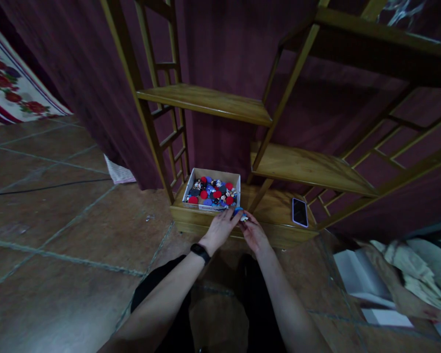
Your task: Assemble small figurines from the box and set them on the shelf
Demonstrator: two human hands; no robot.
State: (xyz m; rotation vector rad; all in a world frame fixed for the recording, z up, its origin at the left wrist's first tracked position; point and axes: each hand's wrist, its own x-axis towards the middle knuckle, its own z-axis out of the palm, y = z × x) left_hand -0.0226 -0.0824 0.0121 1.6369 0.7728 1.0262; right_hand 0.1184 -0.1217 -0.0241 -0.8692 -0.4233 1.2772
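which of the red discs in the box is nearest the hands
The red disc near the front right corner of the box, just beyond the left hand; the other red discs lie farther left or farther back.

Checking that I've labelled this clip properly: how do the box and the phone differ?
The box is larger than the phone. The box has raised walls, while the phone is a flat slab. The box holds red, blue and dark pieces; the phone has a pale purple edge. Both rest on the lowest shelf.

Seemingly a home: wooden shelving [209, 102], curtain [220, 49], tiled floor [84, 235]
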